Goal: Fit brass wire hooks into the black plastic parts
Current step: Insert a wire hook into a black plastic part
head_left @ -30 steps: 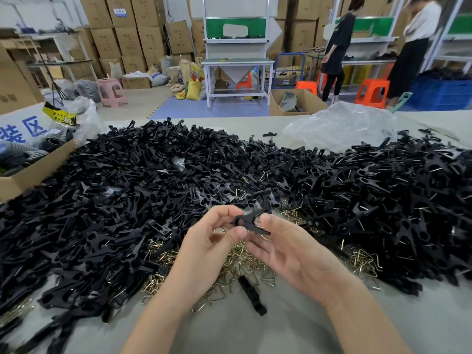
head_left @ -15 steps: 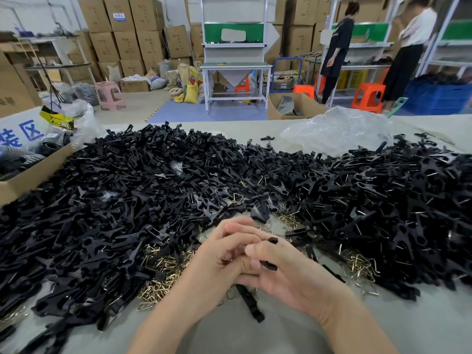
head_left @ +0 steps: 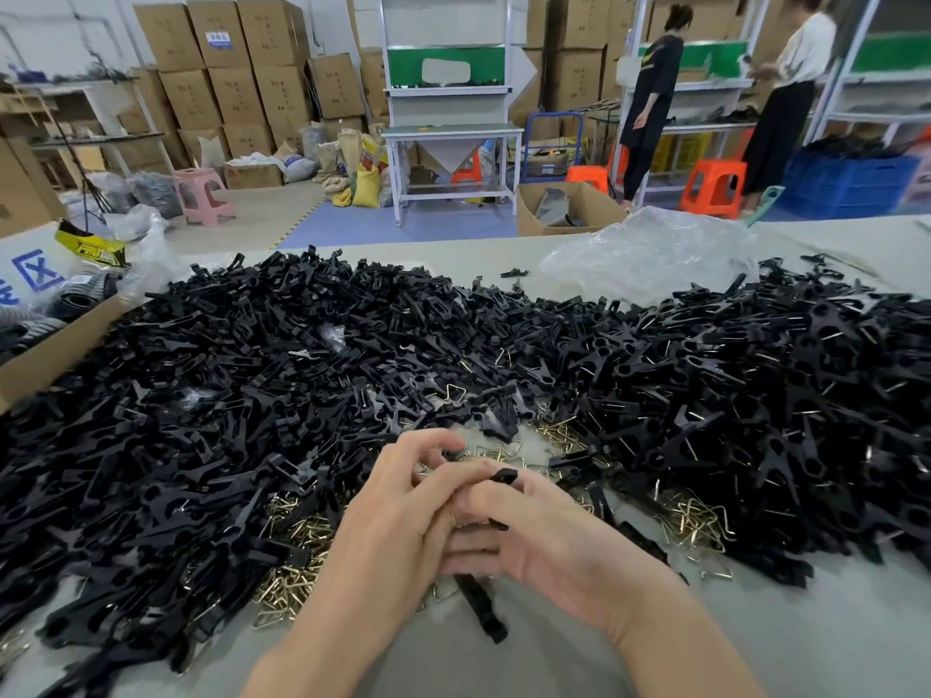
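From the head camera, both hands are locked together over the near edge of the table [head_left: 755, 647], just in front of the heap. The left hand [head_left: 403, 516] is curled over the fingers of the right hand [head_left: 549, 541], and between them they grip one black part [head_left: 504, 477]. Only its tip pokes out above the right thumb, and a small corner shows lower down between the fingers.

A second ago the hands were apart and higher, with the part held in plain sight at the fingertips. Since then they have closed in and dropped a little, so most of it is hidden. I cannot tell whether a hook sits in it.

The pile of black parts [head_left: 252, 395] spreads from the left edge to the right edge as before. The brass hooks [head_left: 297, 571] lie in loose clumps under and beside the hands. A single loose piece [head_left: 483, 612] lies on the bare surface just below the wrists. A crumpled plastic bag [head_left: 650, 254] sits at the far edge, and a cardboard box [head_left: 55, 345] at the left edge.
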Motion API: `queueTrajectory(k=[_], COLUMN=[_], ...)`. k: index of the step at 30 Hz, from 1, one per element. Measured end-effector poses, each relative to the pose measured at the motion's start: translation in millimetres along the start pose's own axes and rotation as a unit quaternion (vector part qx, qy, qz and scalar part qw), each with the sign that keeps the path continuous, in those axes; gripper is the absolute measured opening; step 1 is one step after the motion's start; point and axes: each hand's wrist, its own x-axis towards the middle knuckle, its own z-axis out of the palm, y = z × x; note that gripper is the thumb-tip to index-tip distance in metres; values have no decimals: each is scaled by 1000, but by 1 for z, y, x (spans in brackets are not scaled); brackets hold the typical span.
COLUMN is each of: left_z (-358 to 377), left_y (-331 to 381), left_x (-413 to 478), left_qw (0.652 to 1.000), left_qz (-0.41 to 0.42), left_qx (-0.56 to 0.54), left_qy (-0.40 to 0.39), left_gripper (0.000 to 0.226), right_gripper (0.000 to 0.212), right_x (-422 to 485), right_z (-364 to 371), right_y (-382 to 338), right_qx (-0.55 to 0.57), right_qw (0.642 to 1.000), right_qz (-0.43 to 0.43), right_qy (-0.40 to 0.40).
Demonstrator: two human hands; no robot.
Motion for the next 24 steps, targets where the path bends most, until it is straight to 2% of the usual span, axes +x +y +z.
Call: queueTrajectory(k=[3,5,15,19,21,22,23,24], left_z=[1,1,2,2,2,2,2,2], left_y=[-1,-2,-4,-3,-3,-3,-3,-3], left_x=[2,2,0,-1,-1,-1,-1,-1], left_qw=[999,999,996,996,996,996,996,996], left_qz=[-26,-40,-77,-84,-87,-87,-87,-89], left_qx=[-23,-20,-29,-28,-27,-27,-27,-28], left_qy=[12,18,30,23,19,18,17,16], left_gripper=[37,37,29,34,34,34,33,33], right_gripper=[10,11,20,23,17,7,10,22], right_x=[5,7,13,13,13,13,13,12], right_z=[-5,-8,-6,-7,-7,-7,-8,-10], right_y=[4,7,11,10,7,5,4,3], right_qx=[-20,-32,-38,-24,-7,7,25,43], right_qw=[992,986,981,982,981,980,979,979], right_qz=[-36,-56,-82,-81,-77,-72,-66,-55], right_qy=[116,155,171,167,180,185,189,193])
